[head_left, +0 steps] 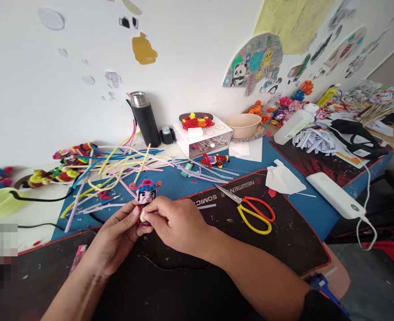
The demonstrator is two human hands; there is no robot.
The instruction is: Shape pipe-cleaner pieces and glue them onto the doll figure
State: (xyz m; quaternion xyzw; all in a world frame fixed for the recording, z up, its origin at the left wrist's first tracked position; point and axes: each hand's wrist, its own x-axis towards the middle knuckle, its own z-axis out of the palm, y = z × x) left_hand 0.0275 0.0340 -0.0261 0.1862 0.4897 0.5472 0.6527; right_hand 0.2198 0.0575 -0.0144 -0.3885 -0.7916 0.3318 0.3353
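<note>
A small figurine (147, 196) with a white face, a blue and pink hat and a dark red body is held upright above the black mat. My left hand (119, 234) wraps its fingers and thumb around the figurine's body from the left. From the right, my right hand (178, 223) pinches at the front of the body, where a small pale yellow piece (142, 216) shows by the fingertips. My hands hide most of the lower body. Scissors (246, 208) with one orange and one yellow handle lie on the mat to the right, blades parted slightly.
Loose pastel pipe-cleaner-like strips (116, 167) spread over the blue table behind my hands. Further back stand a black thermos (146, 119) and a white drawer box (181, 136). A tan bowl (242, 127), crumpled tissue (285, 177) and a white power bank (336, 196) with cable lie rightward.
</note>
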